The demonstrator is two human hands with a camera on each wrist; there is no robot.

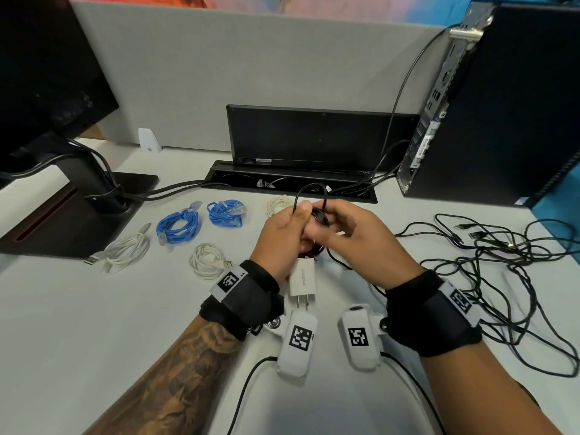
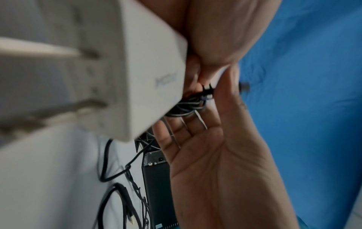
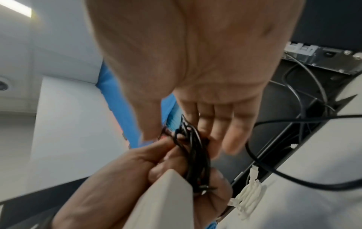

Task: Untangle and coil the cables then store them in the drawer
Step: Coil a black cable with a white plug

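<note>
Over the desk's middle, my left hand (image 1: 298, 219) grips a small coil of black cable (image 1: 317, 215), and a white charger plug (image 1: 303, 277) hangs under its palm. Just to the right, my right hand (image 1: 329, 216) pinches a strand of the same cable, which loops up above the fingers. In the left wrist view the charger (image 2: 137, 69) fills the left and the coil (image 2: 188, 103) sits between both hands. In the right wrist view the coil (image 3: 195, 155) lies between my right thumb and fingers. A loose tangle of black cables (image 1: 502, 262) sprawls at the right.
Coiled blue cables (image 1: 179, 224) (image 1: 226, 213) and white cables (image 1: 128, 251) (image 1: 207, 262) (image 1: 277, 204) lie left of my hands. A monitor stand (image 1: 78, 221) is at far left and a computer tower (image 1: 502, 105) at far right. A cable trough (image 1: 292, 183) and an upright keyboard (image 1: 314, 136) stand behind.
</note>
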